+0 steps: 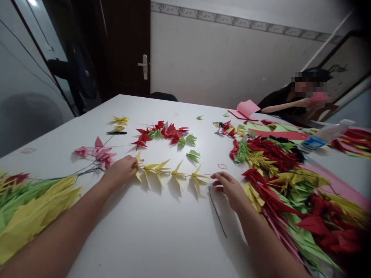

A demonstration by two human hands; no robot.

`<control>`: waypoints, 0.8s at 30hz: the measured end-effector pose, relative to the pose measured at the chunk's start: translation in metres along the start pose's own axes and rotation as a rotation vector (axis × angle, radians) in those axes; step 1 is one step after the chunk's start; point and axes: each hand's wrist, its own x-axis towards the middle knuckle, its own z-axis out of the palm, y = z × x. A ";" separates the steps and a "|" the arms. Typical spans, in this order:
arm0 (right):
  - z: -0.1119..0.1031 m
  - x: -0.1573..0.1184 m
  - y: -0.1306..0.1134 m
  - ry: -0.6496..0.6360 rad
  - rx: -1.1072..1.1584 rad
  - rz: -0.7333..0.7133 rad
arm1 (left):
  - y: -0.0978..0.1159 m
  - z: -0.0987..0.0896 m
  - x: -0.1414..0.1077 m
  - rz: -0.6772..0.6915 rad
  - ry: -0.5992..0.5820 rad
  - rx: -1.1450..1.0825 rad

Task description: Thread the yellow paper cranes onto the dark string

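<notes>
Several yellow paper cranes lie strung along one thread on the white counter. Long axis of the strand runs nearly level across the view, sloping slightly toward the person at the right end, and it lies straight out between the two hands.

Left hand: closed, fingertips pinching the strand's near end at the first crane. Right hand: fingers loosely curved, tips just at the far end of the thread; cannot tell whether they pinch it. So the cranes sit closer to the left hand, and the bare end of the thread closer to the right.

Loose black thread curls on the counter just below the right hand. Beyond the strand: a ring of red paper cranes with green ones, and pink paper cranes on wire at left. Heaped crane strands fill the right side; another heap lies under the left forearm. Far corner: a seated co-worker's hands hold pink paper.
</notes>
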 end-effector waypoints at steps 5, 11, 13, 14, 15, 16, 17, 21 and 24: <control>0.000 0.009 0.022 0.034 -0.107 -0.105 | -0.003 0.005 -0.012 0.026 0.102 -0.107; -0.005 0.004 0.023 0.020 -0.165 -0.160 | 0.004 0.011 -0.017 -0.014 0.158 -0.185; -0.005 0.003 0.022 0.024 -0.201 -0.157 | 0.006 0.014 -0.016 -0.052 0.194 -0.197; -0.004 0.003 0.022 0.027 -0.218 -0.156 | 0.006 0.015 -0.017 -0.051 0.231 -0.197; -0.004 0.003 0.022 0.028 -0.237 -0.155 | 0.007 0.016 -0.018 -0.040 0.282 -0.189; -0.004 0.003 0.021 0.026 -0.256 -0.155 | 0.008 0.016 -0.020 -0.025 0.339 -0.166; -0.004 0.003 0.021 0.025 -0.275 -0.152 | 0.010 0.015 -0.023 -0.013 0.393 -0.130; -0.004 0.001 0.018 0.014 -0.334 -0.150 | 0.027 0.006 -0.042 -0.011 0.298 0.053; -0.006 0.002 0.020 -0.003 -0.365 -0.162 | 0.042 0.001 -0.049 -0.080 0.057 0.145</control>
